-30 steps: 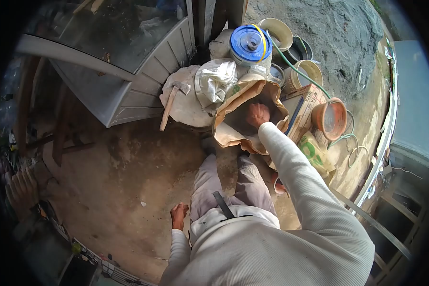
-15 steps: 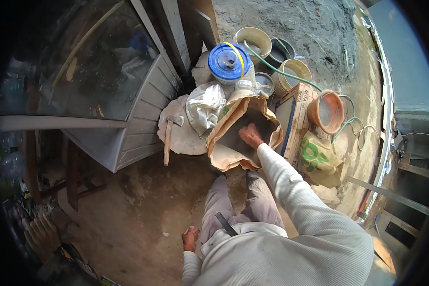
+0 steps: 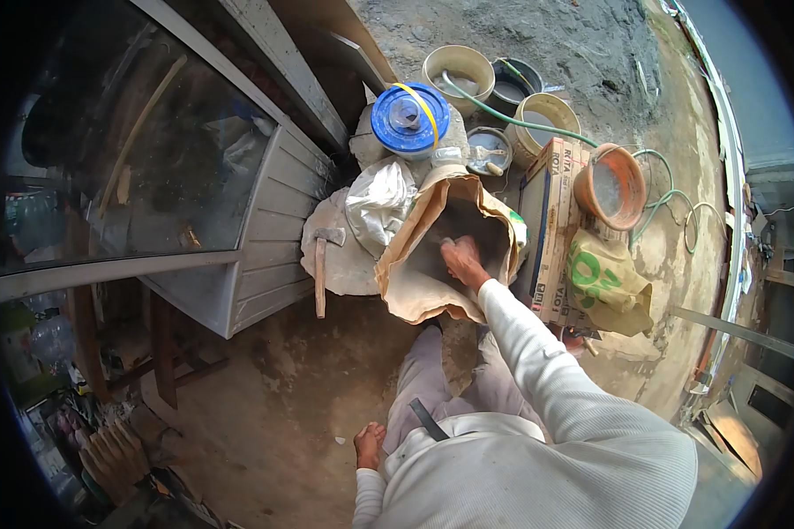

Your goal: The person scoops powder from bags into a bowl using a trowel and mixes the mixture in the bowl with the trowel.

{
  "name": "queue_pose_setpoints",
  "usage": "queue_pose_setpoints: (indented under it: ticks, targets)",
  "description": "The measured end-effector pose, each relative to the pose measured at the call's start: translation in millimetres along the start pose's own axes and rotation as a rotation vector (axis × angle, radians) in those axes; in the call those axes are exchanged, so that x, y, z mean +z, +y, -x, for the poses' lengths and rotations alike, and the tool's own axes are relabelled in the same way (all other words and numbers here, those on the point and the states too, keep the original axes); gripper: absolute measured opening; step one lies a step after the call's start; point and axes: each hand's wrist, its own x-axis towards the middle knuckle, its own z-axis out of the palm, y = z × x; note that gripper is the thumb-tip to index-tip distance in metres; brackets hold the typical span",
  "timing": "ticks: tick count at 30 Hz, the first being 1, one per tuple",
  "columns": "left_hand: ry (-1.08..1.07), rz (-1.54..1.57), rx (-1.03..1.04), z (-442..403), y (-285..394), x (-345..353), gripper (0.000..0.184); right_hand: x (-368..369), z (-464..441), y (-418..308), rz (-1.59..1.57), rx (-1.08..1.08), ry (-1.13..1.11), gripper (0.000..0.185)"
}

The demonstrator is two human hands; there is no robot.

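- Head view: the paper bag [image 3: 425,284] stands in the middle of the scene, its brown walls stiff and creased, its rim folded outward into a wavy, uneven mouth.
- The mouth faces up and toward the near side; the height is foreshortened, so the long axis seems roughly upright.
- The right hand [image 3: 463,259] is inside the mouth, fingers curled inward; whether they pinch anything, I cannot tell.
- The left hand [image 3: 370,444] hangs near, beside the trouser leg [image 3: 419,375], fingers folded in toward the palm.
- Left of the bag lie a crumpled white sack [image 3: 379,207] and a wooden-handled hammer [image 3: 320,275], its handle pointing near.
- Right are a long printed carton [image 3: 556,220] and an orange, round-mouthed bucket [image 3: 631,212].
- Far, a smooth blue lid [image 3: 393,137] caps a pail.
- The bag's contents are dark and grey, hard to make out; its base is hidden.
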Motion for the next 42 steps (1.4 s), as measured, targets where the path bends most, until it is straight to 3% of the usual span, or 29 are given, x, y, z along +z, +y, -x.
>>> queue_pose_setpoints:
  ticks: [5,14,18,23,31,38,42]
  targets:
    - [-0.021,-0.014,-0.032,4.8,16.2,8.4,0.044,5.6,-13.6,0.1,-0.042,-0.019,0.020,0.042]
    - [-0.037,0.026,0.026,1.6,16.1,26.7,0.032,-41.1,60.4,-12.4,-0.054,-0.216,-0.039,0.045]
    - [-0.096,-0.002,0.079,-4.7,18.5,48.3,0.038,-66.8,73.2,-6.5,0.042,-0.275,-0.035,0.046]
    - [-0.171,-0.018,0.126,-16.8,22.8,76.2,0.045,-117.1,127.7,-22.8,0.108,-0.282,-0.104,0.046]
    - [-0.217,-0.043,0.102,-6.1,36.8,121.9,0.036,-212.8,191.3,-47.1,0.077,-0.334,-0.340,0.045]
    - [-0.232,-0.066,0.121,2.3,25.7,162.0,0.036,-326.0,198.1,-37.5,-0.027,-0.377,-0.293,0.042]
    - [-0.202,-0.132,0.147,25.9,17.2,185.6,0.034,-403.1,178.5,-13.3,0.000,-0.384,-0.158,0.043]
